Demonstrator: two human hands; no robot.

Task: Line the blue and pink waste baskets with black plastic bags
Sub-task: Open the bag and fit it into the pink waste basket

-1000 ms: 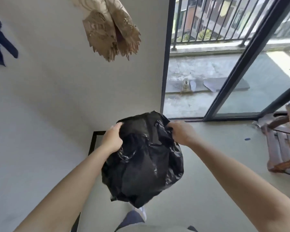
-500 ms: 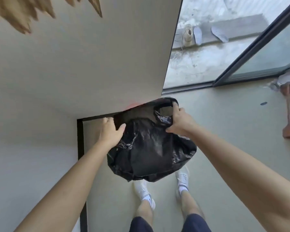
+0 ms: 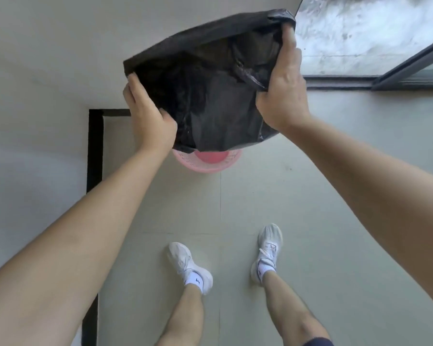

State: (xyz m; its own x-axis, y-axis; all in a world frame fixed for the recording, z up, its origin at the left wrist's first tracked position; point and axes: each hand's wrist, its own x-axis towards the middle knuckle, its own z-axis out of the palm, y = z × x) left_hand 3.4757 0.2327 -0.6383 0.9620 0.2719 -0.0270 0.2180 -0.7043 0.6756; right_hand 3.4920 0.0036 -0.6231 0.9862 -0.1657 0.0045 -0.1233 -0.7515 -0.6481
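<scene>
Black bag (mouth spread) gripped by both hands above pink basket.

Pale floor tiles meet a white wall with black skirting, daylight entering through a dark-framed glass door far right.

pink basket: only its near rim and a strip of its inside show; the black bag covers the rest.
left hand: fingertips hidden behind the bag's edge.
blue basket: out of view.
forearms: cut off by the side edges.
</scene>
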